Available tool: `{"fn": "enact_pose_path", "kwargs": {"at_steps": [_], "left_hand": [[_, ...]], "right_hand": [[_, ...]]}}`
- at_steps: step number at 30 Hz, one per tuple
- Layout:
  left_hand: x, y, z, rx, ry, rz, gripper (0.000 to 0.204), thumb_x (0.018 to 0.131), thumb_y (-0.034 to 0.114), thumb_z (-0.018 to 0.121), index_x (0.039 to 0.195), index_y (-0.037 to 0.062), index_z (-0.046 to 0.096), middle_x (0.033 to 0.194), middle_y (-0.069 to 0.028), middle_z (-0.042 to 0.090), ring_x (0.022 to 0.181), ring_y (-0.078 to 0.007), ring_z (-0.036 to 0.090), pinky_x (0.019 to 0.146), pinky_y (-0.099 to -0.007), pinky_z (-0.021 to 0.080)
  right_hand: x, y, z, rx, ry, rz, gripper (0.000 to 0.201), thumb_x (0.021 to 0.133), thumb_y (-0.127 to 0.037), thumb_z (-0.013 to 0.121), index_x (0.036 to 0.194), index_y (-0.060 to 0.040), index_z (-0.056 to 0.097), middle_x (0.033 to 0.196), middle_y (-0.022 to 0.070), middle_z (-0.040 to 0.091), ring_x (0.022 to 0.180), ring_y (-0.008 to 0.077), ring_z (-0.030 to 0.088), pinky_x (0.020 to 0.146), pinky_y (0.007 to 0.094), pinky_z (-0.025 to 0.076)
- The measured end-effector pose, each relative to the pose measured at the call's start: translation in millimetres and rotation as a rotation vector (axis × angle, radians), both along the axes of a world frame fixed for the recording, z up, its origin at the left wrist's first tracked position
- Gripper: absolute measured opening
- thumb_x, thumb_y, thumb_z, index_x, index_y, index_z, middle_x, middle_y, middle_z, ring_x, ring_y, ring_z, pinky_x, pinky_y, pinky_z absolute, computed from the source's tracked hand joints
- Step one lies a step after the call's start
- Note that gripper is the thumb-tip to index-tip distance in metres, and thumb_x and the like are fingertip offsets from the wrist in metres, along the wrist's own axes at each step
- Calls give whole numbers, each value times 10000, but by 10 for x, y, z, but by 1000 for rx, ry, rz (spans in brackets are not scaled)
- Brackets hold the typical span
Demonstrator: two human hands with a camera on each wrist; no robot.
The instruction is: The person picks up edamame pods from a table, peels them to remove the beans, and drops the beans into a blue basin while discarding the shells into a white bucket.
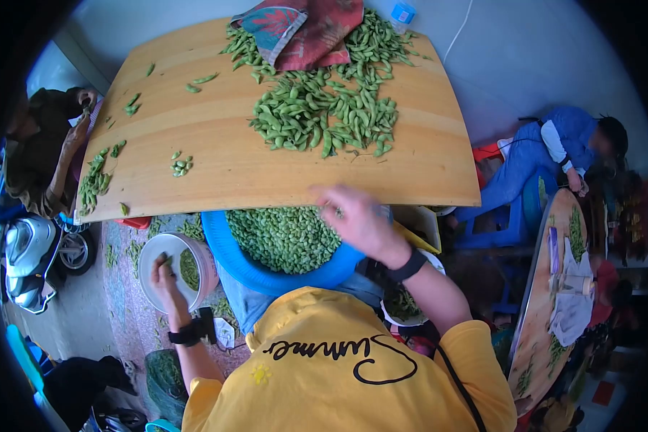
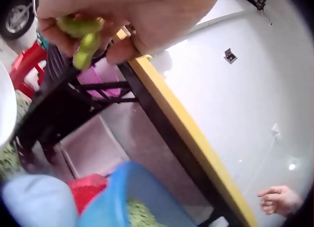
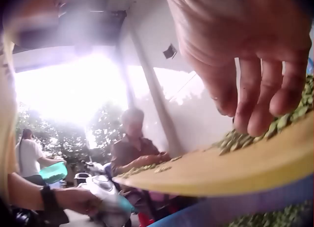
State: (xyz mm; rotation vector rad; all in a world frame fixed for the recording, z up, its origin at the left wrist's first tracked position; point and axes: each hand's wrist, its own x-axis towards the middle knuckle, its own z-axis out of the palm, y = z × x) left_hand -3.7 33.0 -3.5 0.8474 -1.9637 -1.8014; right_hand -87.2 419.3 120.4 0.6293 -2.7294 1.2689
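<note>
My left hand (image 1: 169,291) is over the right part of a white bucket (image 1: 148,252). In the left wrist view, that hand (image 2: 122,20) holds green pods (image 2: 87,50) against its curled fingers. My right hand (image 1: 363,225) is above the right side of a blue basin (image 1: 225,252) full of shelled beans (image 1: 284,241), close to the table edge. The right wrist view shows this hand (image 3: 250,55) with its fingers loosely extended and nothing visible in them. Beyond it, a large heap of pods (image 1: 324,115) lies on the wooden table (image 1: 216,137).
A red cloth (image 1: 320,36) covers part of the heap, beside a plastic bottle (image 1: 402,16). Shelled beans (image 1: 181,164) and small groups of pods lie on the table's left side. One person (image 1: 43,151) sits at left, another (image 1: 554,144) at right. A scooter (image 1: 32,259) stands at left.
</note>
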Motion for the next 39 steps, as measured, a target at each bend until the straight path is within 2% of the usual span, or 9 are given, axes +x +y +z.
{"fn": "enact_pose_path", "kwargs": {"at_steps": [3,8,15,19,22,24,25,32,39], "left_hand": [[14,-445,-120,-207,-172,35,552,829,212,507,1292,-54,369,1153,-174,529,1023,-255,522,899,-334,386],[-44,-585,-202,-777,-234,56,579,838,295,542,1285,-39,386,1244,-245,465,1131,-374,447,972,-397,322],[-284,430,688,-527,-88,-203,393,873,197,509,1177,-51,499,1246,-188,476,1191,-280,416,1002,-348,296],[-368,966,812,-465,190,-193,247,840,88,554,1065,-9,579,1181,-190,481,1165,-293,409,969,-356,322],[-431,1352,923,-275,345,-286,206,834,62,548,1023,-11,583,1162,-178,496,1132,-282,432,962,-352,329],[-436,1535,982,-315,321,-369,194,830,57,546,1009,-13,581,1157,-174,502,1115,-280,442,957,-352,334],[-443,1596,999,-356,295,-449,183,827,51,543,994,-15,579,1152,-169,507,1099,-277,451,952,-352,340],[-440,1821,1033,-261,285,-544,164,819,35,526,965,-27,567,1074,-153,555,1054,-278,471,913,-351,361],[-484,1891,1011,-226,277,-598,181,818,34,528,984,-24,570,957,-141,572,981,-247,499,846,-333,391]], "right_hand": [[-448,144,213,183,152,-222,153,771,-87,568,912,-78,629,816,77,586,674,263,587,607,367,464],[-844,147,154,428,377,-121,143,742,-61,563,866,-98,627,789,42,516,748,223,553,611,360,441],[-966,85,51,515,448,140,130,708,-20,537,814,-59,600,852,56,490,857,218,495,717,352,390],[-952,22,178,202,593,109,40,774,-57,528,811,-65,540,846,51,548,792,242,531,699,349,419],[-848,66,273,-164,116,-99,69,833,-55,493,886,-29,528,791,62,596,676,218,575,621,326,443],[-828,185,300,-398,-495,-86,140,863,-66,503,982,7,497,747,54,609,543,112,522,499,259,422],[-815,204,280,-399,-492,-92,140,863,-66,503,982,7,497,747,54,609,543,112,522,499,259,422],[-833,355,139,8,-450,57,148,795,-81,595,875,42,570,695,84,625,642,141,599,576,286,449],[-698,64,5,780,411,87,39,698,-75,567,693,-37,559,629,80,572,688,226,561,616,364,420]]}}
